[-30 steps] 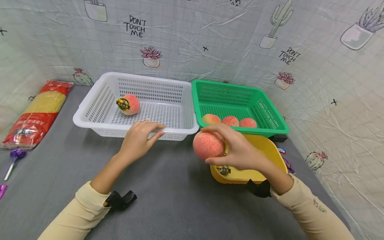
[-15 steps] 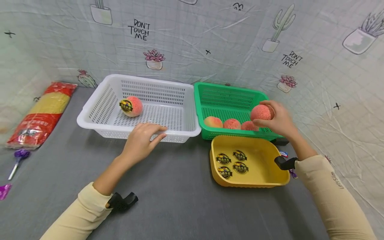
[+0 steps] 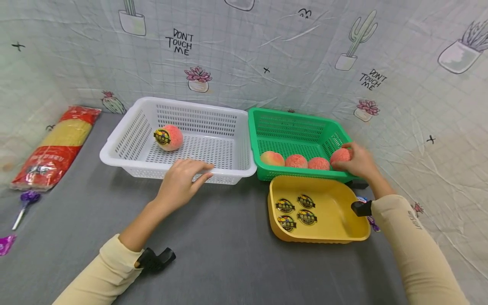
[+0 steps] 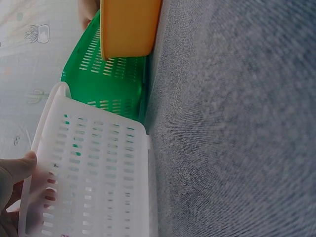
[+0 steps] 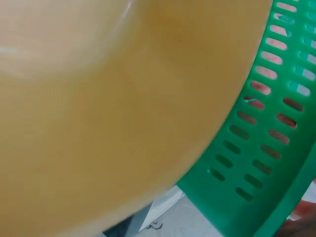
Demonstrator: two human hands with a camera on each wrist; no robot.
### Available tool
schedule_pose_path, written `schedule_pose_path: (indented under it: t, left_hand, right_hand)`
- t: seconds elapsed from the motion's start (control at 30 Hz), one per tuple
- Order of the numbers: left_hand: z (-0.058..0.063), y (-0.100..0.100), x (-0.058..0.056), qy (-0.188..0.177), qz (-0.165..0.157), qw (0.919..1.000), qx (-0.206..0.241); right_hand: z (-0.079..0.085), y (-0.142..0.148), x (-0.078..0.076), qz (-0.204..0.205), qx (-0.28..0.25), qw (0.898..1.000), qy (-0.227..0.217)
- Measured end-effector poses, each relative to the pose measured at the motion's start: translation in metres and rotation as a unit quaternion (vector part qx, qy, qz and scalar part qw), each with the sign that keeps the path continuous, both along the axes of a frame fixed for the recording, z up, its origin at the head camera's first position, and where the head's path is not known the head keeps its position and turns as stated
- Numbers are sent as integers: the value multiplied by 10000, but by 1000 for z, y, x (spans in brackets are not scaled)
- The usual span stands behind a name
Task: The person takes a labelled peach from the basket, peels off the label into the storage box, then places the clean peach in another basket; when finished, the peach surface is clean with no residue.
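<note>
My right hand [image 3: 360, 161] is at the right front corner of the green basket [image 3: 291, 111], fingers and thumb round a pink peach [image 3: 341, 155]. Several peaches now line the basket's front wall; one of those beside the held fruit is a speckled peach [image 3: 318, 163]. My left hand [image 3: 184, 180] grips the front rim of the white basket [image 3: 133, 162]. In the left wrist view its thumb [image 4: 22, 167] lies outside the rim, with fingers showing through the slots. One peach with a black-and-gold label [image 3: 172, 138] sits inside the white basket.
A yellow bin [image 3: 331, 220] with several black-and-gold stickers [image 3: 307, 217] stands before the green basket. At the left lie a red and yellow packet [image 3: 57, 148], a purple lollipop [image 3: 28, 198] and a purple wrapper [image 3: 5, 245]. A printed cloth [image 3: 244, 51] hangs behind.
My right hand has carried the peach from over the yellow bin to the right, then lowered it into the green basket's front corner. The left hand stays on the white rim.
</note>
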State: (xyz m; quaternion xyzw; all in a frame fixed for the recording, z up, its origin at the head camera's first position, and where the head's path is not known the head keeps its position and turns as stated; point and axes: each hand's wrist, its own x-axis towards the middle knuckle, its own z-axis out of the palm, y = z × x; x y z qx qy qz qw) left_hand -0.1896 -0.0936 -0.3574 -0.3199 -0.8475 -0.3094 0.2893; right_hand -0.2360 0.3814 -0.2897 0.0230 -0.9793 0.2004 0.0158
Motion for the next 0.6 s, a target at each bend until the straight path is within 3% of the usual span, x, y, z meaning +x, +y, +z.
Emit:
schedule_pose_path:
  t: [0.6]
  left_hand:
    - [0, 1, -1, 85, 10, 10000, 3]
  right_hand:
    - [-4, -5, -3, -262, 544, 9969, -498]
